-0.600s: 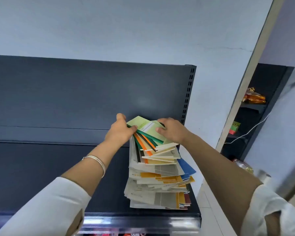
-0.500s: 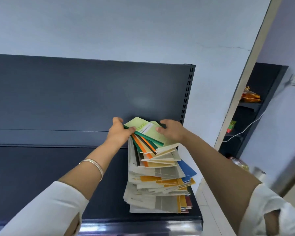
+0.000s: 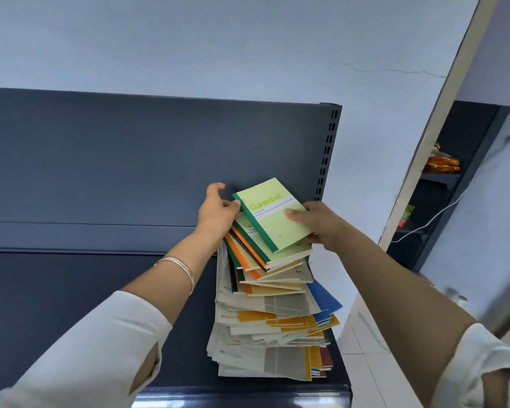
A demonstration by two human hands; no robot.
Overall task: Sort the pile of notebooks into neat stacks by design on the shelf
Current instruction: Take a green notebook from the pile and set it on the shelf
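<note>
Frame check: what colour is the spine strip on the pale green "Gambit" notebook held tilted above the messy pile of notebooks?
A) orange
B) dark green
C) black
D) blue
B: the pale green notebook, which the right hand pinches with its thumb on the cover, has a dark green strip running down its left edge.

Soft, even daylight with faint shadows; wide-angle bending at the edges, and the lower-right corner blurs.
</note>
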